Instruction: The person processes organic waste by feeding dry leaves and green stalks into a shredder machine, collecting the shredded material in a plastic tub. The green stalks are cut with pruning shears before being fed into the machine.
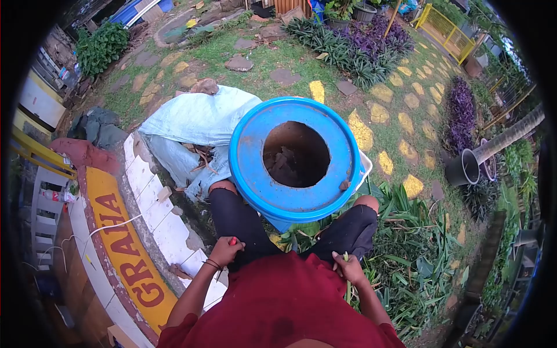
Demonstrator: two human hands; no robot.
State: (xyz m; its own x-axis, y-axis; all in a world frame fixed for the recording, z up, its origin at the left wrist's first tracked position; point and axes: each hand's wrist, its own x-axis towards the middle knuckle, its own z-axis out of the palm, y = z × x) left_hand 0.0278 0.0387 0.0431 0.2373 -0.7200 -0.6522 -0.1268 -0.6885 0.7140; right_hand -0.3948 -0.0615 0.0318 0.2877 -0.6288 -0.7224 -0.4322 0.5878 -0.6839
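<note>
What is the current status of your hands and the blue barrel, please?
Left hand closed on red-handled tool. Right hand gripping green stems. Blue barrel between knees, hole showing dark contents. Nothing blocking it.

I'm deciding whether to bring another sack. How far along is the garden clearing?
Done: dark debris lies inside the round blue plastic barrel, and dry leaves in the pale blue woven sack. In hand: the left hand grips a red-handled tool; the right hand holds green leaves. Left: leafy green plants beside the knees.
</note>
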